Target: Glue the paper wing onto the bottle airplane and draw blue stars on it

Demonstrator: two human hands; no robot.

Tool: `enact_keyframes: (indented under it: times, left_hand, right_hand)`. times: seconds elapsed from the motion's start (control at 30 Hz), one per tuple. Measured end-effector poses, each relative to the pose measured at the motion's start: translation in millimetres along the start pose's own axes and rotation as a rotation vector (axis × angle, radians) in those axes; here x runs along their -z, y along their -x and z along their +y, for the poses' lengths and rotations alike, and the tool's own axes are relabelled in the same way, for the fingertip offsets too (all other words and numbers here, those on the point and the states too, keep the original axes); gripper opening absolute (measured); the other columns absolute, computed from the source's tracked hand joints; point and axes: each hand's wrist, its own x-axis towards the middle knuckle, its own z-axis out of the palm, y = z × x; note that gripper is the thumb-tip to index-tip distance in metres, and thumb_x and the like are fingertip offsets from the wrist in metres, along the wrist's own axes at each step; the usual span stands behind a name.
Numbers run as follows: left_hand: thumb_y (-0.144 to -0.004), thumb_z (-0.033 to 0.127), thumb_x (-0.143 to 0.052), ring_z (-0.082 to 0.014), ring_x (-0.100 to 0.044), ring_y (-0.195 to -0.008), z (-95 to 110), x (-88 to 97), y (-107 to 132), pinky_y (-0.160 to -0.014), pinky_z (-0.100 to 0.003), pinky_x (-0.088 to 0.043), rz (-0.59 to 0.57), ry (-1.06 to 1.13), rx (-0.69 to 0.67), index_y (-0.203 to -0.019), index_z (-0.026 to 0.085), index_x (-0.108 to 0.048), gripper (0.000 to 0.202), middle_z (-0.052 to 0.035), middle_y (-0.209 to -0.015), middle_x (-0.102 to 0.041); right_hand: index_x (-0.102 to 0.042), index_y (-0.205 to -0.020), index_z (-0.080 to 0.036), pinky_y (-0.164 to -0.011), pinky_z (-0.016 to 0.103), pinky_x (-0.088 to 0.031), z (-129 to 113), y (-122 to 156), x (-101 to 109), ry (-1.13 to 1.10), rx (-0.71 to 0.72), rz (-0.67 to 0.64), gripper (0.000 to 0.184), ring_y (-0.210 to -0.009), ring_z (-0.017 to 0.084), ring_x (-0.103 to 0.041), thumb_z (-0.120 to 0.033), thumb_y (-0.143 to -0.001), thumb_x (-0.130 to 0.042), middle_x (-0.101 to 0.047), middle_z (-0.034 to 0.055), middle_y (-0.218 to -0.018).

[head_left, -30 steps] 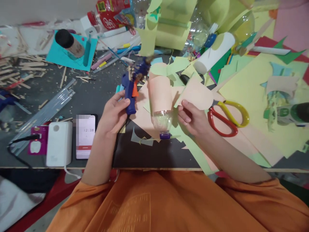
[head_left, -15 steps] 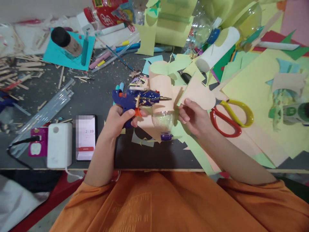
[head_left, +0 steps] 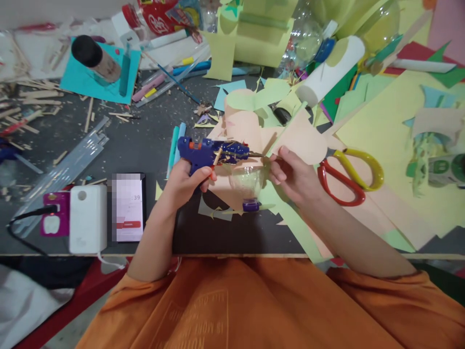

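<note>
My left hand (head_left: 183, 182) is wrapped round the grip of a blue glue gun (head_left: 212, 150), whose nozzle points right at the edge of a peach paper piece (head_left: 303, 140). My right hand (head_left: 290, 174) pinches that peach paper by its lower left edge. Between my hands lies a clear plastic bottle (head_left: 247, 182) with a purple cap, its body wrapped in peach paper (head_left: 241, 126). The gun's tip sits just left of my right fingers.
Red and yellow scissors (head_left: 348, 177) lie right of my right hand. A phone (head_left: 127, 208), a white charger (head_left: 87, 218) and clear glue sticks (head_left: 65, 169) are at the left. Coloured paper sheets, a white roll (head_left: 329, 70), wooden sticks and pens crowd the back.
The glue gun swung from upright to level and moved right, its nozzle now meeting the peach paper in my right hand. The camera view shifted slightly.
</note>
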Motion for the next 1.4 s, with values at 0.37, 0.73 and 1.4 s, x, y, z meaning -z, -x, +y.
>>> enact_keyframes:
  times: [0.37, 0.73, 1.4]
  left_hand:
    - [-0.08, 0.038, -0.068, -0.0097, -0.048, -0.038, -0.7, 0.1, 1.7, -0.043, -0.024, -0.043, -0.009, -0.035, 0.023, -0.068, 0.02, -0.06, 0.023, 0.0025, -0.047, -0.057]
    - [-0.074, 0.036, -0.063, -0.0087, -0.047, -0.035, 4.5, -2.1, 0.2, -0.04, -0.021, -0.038, -0.033, -0.02, 0.03, -0.062, 0.02, -0.061, 0.02, 0.0043, -0.044, -0.054]
    - [-0.07, 0.036, -0.062, -0.0074, -0.045, -0.034, 7.6, -3.1, 1.4, -0.038, -0.021, -0.038, 0.01, -0.006, 0.056, -0.062, 0.02, -0.058, 0.018, 0.0044, -0.043, -0.053]
  right_hand:
    - [-0.068, -0.071, -0.024, -0.039, 0.021, -0.038, -0.1, 1.6, -2.4, -0.063, 0.007, -0.04, 0.044, -0.038, 0.006, -0.035, -0.064, -0.078, -0.083, -0.035, -0.0111, -0.043]
    - [-0.067, -0.071, -0.024, -0.043, 0.024, -0.04, -0.9, 2.5, -0.9, -0.051, -0.041, -0.058, 0.045, -0.041, 0.008, -0.038, -0.065, -0.08, -0.082, -0.036, -0.0098, -0.044]
    - [-0.069, -0.071, -0.024, -0.042, 0.026, -0.036, -0.6, 4.8, -3.3, -0.041, -0.049, -0.063, 0.044, -0.039, 0.008, -0.037, -0.065, -0.079, -0.082, -0.041, -0.0088, -0.044]
